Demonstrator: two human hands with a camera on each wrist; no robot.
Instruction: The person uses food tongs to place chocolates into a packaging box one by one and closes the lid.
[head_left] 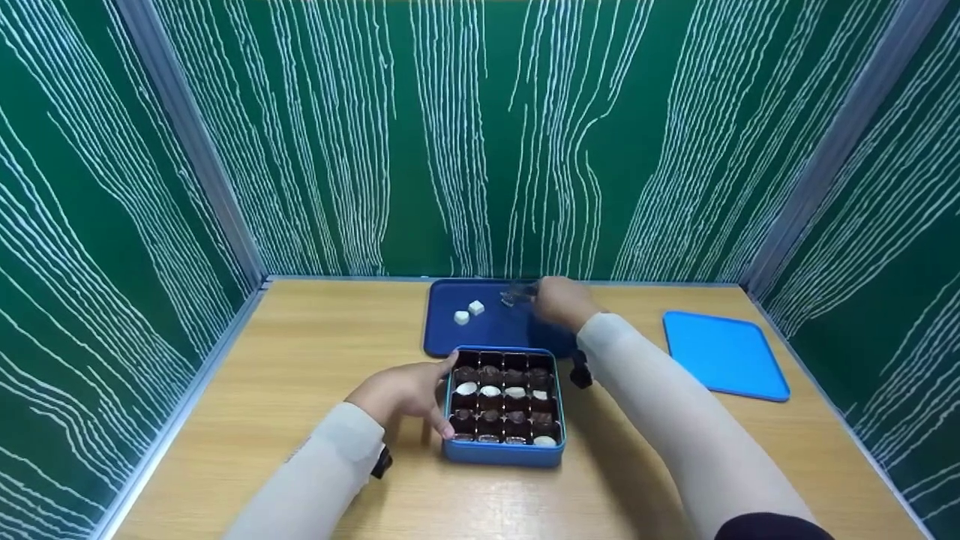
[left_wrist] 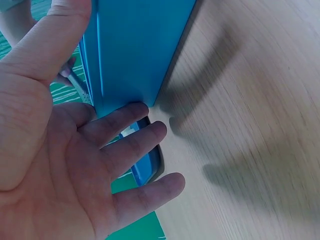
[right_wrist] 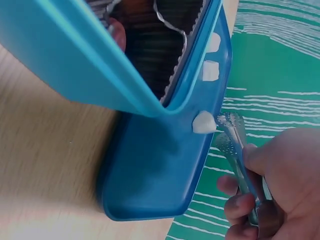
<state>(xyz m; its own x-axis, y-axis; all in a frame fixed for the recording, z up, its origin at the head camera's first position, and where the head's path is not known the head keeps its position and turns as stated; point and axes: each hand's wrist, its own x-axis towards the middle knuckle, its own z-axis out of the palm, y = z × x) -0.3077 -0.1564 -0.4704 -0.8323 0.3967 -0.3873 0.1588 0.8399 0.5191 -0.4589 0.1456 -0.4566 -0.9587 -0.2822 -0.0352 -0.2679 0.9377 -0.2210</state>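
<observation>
A: Your left hand (head_left: 405,394) is resting flat against the left wall of the blue tin (head_left: 504,450), fingers straight and spread, holding nothing. The tin is sitting near the middle of the surface (head_left: 300,360), closer to the front edge.

B: And your right hand (head_left: 561,300)?

A: It is curling round a pair of metal tongs (right_wrist: 235,145), reaching over the dark blue tray (head_left: 487,330) just behind the tin. In the right wrist view the tong tips are sitting right beside 1 white cube (right_wrist: 203,122); I cannot tell whether they are pinching it. 2 more white cubes (head_left: 468,312) are lying near the tray's left side.

B: What could go wrong?

A: Probably a slip. The serrated tips are narrow, so if you are squeezing off-centre, the cube may pop out and roll off the tray's edge. Your forearm is also passing over the tin, and dropping it could nudge the chocolates (head_left: 504,401). The left hand is only bracing, not gripping, so a knock may slide the tin.
</observation>
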